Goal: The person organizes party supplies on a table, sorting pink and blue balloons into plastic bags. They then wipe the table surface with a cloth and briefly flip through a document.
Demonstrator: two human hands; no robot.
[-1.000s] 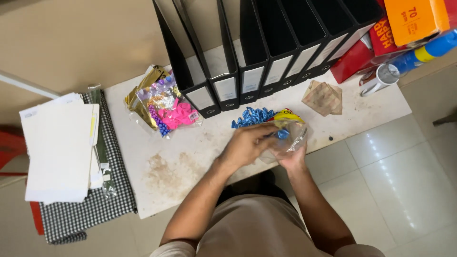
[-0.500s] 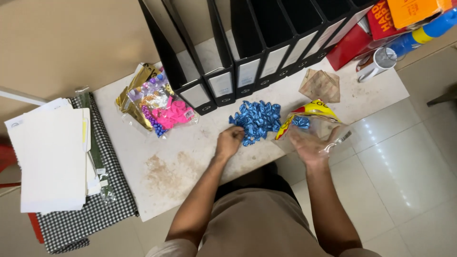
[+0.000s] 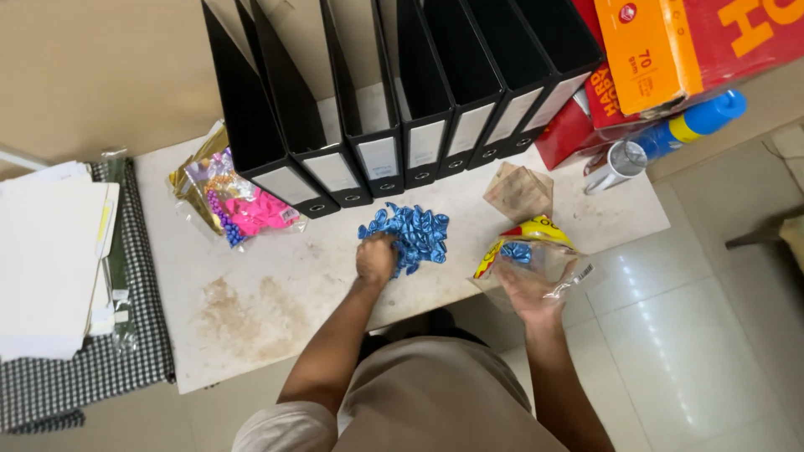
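Note:
A heap of blue balloons (image 3: 412, 233) lies on the white table (image 3: 276, 310) in front of a row of black binders (image 3: 394, 100). My left hand (image 3: 375, 259) rests on the heap's left edge, fingers curled into the balloons. My right hand (image 3: 526, 289) holds a clear plastic bag (image 3: 536, 255) with a yellow and red header at the table's front edge; a few blue balloons remain inside it.
A bag of pink and purple balloons (image 3: 234, 205) lies at the left. A brown paper packet (image 3: 519, 191), a metal can (image 3: 615, 165), a blue bottle (image 3: 691, 125) and red and orange boxes (image 3: 670, 50) stand at the right. White papers (image 3: 50, 259) lie on checked cloth (image 3: 84, 377).
The blue balloons have come out of the clear bag onto the table. My hands parted: the left went onto the heap, the right carried the nearly empty bag to the right.

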